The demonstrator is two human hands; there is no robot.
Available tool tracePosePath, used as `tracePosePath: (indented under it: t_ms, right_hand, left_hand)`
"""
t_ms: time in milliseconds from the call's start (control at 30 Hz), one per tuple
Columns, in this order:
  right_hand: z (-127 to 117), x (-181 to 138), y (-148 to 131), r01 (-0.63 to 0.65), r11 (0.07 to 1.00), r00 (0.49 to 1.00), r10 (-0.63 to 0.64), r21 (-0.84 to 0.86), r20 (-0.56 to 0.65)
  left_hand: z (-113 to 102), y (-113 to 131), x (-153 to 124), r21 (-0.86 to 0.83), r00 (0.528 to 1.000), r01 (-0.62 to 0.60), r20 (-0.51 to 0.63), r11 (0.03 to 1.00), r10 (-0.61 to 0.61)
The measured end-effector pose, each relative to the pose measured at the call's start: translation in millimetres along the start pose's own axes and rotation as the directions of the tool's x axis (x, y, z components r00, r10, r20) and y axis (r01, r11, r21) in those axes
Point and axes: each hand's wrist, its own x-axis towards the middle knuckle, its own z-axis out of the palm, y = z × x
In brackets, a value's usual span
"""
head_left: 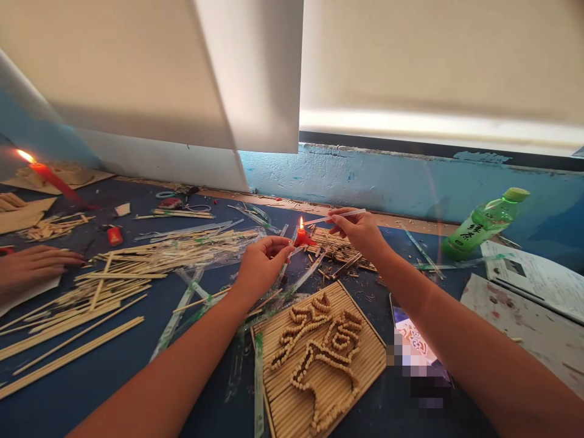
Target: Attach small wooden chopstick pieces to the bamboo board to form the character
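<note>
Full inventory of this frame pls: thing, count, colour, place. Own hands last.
short candle: 1, red, lit, centre
tall candle: 1, red, lit, far left
thin rod: 1, whitish, near centre flame
stick panel: 1, tan, front centre
loose sticks: many, tan, mostly left
plastic strips: several, clear and green, scattered
small block: 1, red, left
bottle: 1, green, right
phone: 1, screen lit, front right
papers: several, whitish, right
table: 1, dark blue, beneath
wall: blue, behind
other person's hand: 1, left edge
left hand: 1, beside short candle
right hand: 1, holding rod
</note>
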Motion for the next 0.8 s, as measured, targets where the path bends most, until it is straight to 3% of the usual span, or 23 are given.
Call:
tracePosePath:
  t_ms: [567,800]
  right_hand:
    - [-6,2,11,-0.107,0.994,0.992,0.104,0.038,0.077]
    - [-5,6,17,-0.179,0.980,0.983,0.176,0.086,0.048]
  left_hand:
    - [0,-1,-1,0.058,1.000,0.005,0.017,0.998,-0.006]
    - [1,2,-2,0.071,1.000,0.015,0.004,0.997,-0.015]
